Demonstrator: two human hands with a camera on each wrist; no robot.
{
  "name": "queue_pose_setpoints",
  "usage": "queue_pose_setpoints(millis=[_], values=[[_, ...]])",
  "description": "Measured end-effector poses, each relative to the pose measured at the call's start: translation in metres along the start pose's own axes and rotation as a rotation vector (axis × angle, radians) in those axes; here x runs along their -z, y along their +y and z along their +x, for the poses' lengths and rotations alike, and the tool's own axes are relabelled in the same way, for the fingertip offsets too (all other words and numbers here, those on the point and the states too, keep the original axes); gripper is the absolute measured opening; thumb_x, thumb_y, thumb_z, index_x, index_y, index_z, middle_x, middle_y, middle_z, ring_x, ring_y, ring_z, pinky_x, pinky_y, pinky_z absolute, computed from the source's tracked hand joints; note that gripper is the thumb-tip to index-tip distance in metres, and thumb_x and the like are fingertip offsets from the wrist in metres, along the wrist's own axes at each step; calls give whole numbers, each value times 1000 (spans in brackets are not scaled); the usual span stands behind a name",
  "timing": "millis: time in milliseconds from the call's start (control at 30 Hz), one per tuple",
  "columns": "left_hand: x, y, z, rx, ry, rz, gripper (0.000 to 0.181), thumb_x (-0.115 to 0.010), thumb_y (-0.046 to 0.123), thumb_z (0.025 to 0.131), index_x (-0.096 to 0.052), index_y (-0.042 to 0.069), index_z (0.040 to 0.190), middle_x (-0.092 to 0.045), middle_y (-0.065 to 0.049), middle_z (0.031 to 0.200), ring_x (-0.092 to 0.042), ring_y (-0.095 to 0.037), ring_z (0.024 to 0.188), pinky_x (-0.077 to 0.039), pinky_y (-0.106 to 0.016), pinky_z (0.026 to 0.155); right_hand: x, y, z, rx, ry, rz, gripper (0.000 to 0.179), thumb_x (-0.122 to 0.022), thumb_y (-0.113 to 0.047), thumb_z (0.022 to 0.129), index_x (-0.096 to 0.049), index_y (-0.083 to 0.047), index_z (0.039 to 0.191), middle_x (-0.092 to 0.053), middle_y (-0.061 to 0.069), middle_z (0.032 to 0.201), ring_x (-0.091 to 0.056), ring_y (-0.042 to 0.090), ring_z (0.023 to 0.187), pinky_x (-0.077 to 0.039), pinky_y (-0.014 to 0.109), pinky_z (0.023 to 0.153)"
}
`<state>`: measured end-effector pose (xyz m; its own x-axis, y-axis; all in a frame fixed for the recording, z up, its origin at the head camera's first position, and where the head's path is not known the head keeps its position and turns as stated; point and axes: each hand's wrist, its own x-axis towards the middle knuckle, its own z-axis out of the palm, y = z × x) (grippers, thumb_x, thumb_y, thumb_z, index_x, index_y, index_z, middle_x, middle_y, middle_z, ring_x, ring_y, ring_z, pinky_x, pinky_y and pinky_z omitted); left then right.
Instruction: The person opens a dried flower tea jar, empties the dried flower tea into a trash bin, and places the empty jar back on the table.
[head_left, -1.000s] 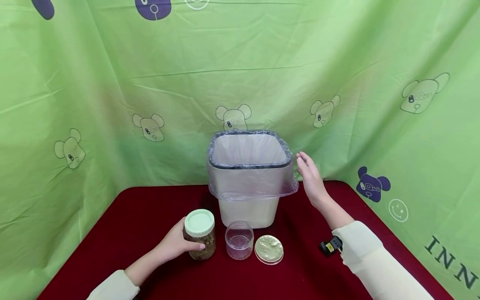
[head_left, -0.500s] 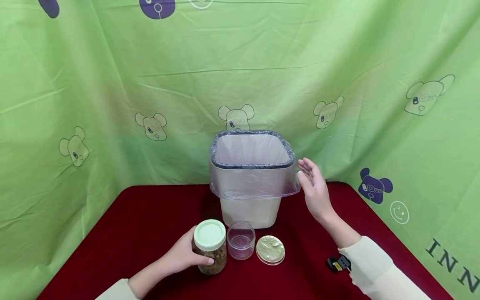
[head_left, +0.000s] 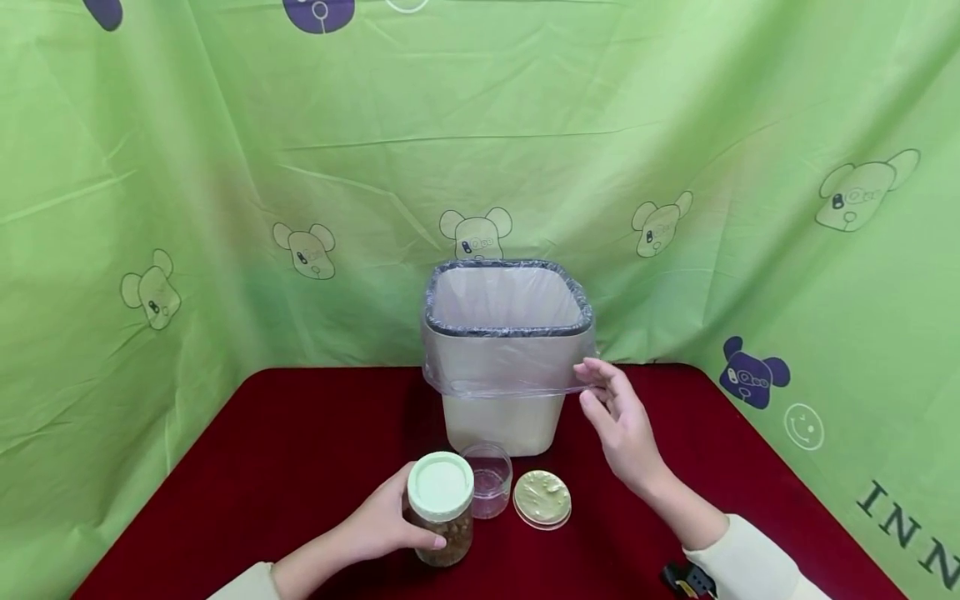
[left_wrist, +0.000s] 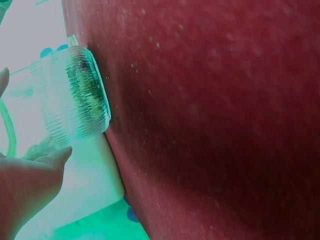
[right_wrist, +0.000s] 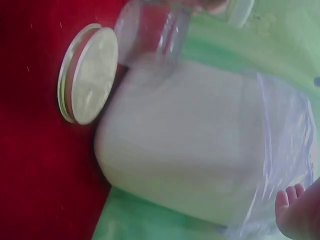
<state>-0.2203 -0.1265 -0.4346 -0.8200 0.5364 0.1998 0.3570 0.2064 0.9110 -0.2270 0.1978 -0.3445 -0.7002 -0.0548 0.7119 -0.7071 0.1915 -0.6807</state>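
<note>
My left hand (head_left: pixel 393 517) grips a clear jar (head_left: pixel 450 533) by its side, thumb across the front. The jar has a pale green screw lid (head_left: pixel 441 485) and brown crumbly contents. In the left wrist view the same ribbed jar (left_wrist: pixel 75 95) shows its contents low down, just over the red cloth. My right hand (head_left: pixel 626 429) is raised with loosely bent fingers and holds nothing; its fingertips overlap the lower edge of the bin's plastic liner. Behind the held jar stands a lidless clear container (head_left: pixel 491 492), partly hidden. Beside it lies a round gold lid (head_left: pixel 542 497).
A cream waste bin (head_left: pixel 498 425) with a clear liner (head_left: pixel 502 367) over its dark rim stands at the table's back middle. A black device (head_left: pixel 692 579) is by my right sleeve. Green printed curtains (head_left: pixel 360 92) enclose the red-clothed table (head_left: pixel 330 433).
My left hand has brought the jar right and nearer to me, so it now overlaps the clear container. My right hand has come lower and nearer to me, its fingers bending.
</note>
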Motion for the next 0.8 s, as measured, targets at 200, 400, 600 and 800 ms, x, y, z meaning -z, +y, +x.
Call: queue_pose_setpoints(millis=[200, 400, 600, 800], values=[[-8, 3, 4, -6, -27, 38, 85, -89, 19, 66, -43, 8, 137, -55, -4, 127, -54, -20, 117, -43, -28, 97, -13, 5, -11, 42, -141, -39, 41, -53, 9, 90, -44, 13, 130, -54, 28, 121, -52, 21, 114, -44, 21, 92], [-19, 3, 10, -34, -62, 18, 85, -90, 19, 66, -44, 10, 137, -55, -2, 126, -54, -18, 117, -42, -28, 99, -25, 18, -19, 48, -272, -123, 44, -60, 2, 89, -48, 7, 131, -58, 22, 123, -54, 31, 114, -49, 35, 91], [-26, 1, 14, -44, -65, 2, 83, -90, 19, 66, -45, 11, 135, -56, 0, 125, -55, -17, 116, -43, -28, 98, -37, 22, -30, 11, -402, -156, 50, -68, -9, 88, -48, 5, 132, -58, 16, 125, -53, 27, 116, -48, 39, 91], [-27, 3, 18, -49, -89, -20, 83, -88, 19, 68, -43, 11, 137, -54, -1, 127, -54, -18, 117, -43, -28, 98, -49, 22, -41, -14, -541, -195, 65, -75, -27, 84, -46, 1, 135, -54, 10, 129, -56, 21, 107, -49, 38, 88]])
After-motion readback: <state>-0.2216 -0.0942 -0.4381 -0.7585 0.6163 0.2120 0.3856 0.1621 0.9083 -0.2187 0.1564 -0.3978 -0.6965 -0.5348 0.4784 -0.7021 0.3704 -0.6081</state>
